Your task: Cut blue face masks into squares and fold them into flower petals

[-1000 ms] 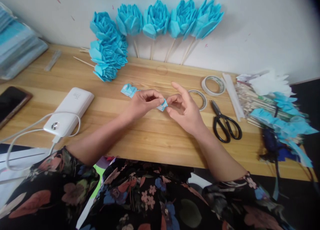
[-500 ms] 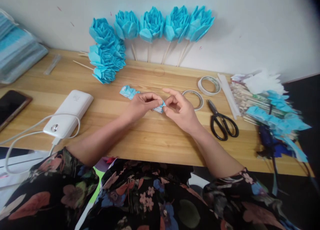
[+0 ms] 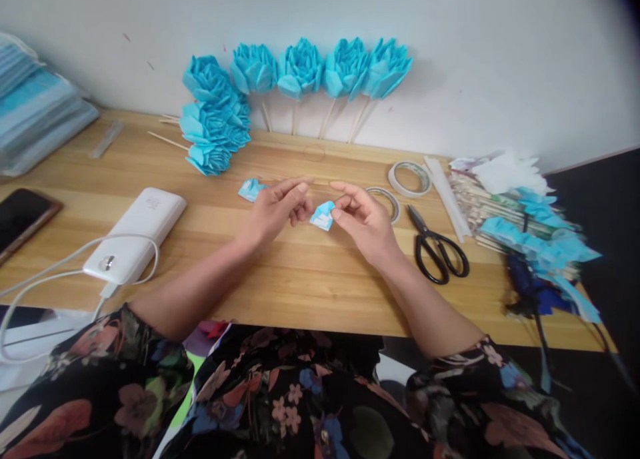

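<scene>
A small folded blue petal piece [image 3: 323, 215] with a white patch is pinched between the thumb and a finger of my right hand [image 3: 367, 224], just above the table. To its left, my left hand [image 3: 280, 209] is apart from the piece; it appears empty, its index finger stretched out and the other fingers loosely curled. Beyond the left hand lies a short row of folded blue pieces [image 3: 251, 189], partly hidden by that hand. Behind my right hand rests a roll of tape [image 3: 397, 209], half covered by the fingers.
Scissors [image 3: 434, 242], another tape roll [image 3: 410, 179] and white glue sticks [image 3: 447, 196] lie right. Past them is a pile of sticks and blue strips [image 3: 540, 239]. Blue flowers [image 3: 300, 69] lean on the wall; others [image 3: 210, 122] lie left. A power bank [image 3: 137, 236] and phone [image 3: 25, 219] sit left.
My left hand has let go of the small blue piece and drawn back slightly left. The piece now shows more fully in my right hand. The camera view has tilted slightly.
</scene>
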Demonstrator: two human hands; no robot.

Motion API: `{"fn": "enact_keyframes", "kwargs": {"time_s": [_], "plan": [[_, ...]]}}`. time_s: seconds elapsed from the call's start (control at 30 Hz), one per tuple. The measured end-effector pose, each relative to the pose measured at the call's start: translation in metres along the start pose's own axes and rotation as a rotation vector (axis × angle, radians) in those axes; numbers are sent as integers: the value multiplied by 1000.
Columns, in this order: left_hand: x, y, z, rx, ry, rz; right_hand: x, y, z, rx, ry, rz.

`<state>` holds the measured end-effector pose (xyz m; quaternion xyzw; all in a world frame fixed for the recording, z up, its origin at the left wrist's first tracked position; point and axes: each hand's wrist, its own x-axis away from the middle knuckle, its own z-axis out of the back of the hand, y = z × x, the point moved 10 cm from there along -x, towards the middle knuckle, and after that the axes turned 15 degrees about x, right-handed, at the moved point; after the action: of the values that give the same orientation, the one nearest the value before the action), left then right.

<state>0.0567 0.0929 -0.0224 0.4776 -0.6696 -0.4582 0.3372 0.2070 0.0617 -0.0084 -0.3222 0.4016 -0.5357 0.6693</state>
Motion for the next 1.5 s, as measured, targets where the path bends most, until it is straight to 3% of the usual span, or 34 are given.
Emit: {"fn": "enact_keyframes", "kwargs": {"time_s": [0.2,0.33,0.53,0.8,1.13,1.5], "plan": [[1,-6,-10,-197,-109,76,0,-4,8,17,53,26],[4,-2,-18,-224,-154,47,0,-3,7,18,42,26],[2,-1,-14,-207,-107,40,0,1,10,-55,54,8],[2,-12,-13,-149,-80,78,0,3,-14,-114,-106,-8],[-1,-17,-11,0,-48,100,-2,7,-6,-111,-32,-20],[4,-17,-15,-189,-85,152,2,10,-13,-152,-101,-81]]}}
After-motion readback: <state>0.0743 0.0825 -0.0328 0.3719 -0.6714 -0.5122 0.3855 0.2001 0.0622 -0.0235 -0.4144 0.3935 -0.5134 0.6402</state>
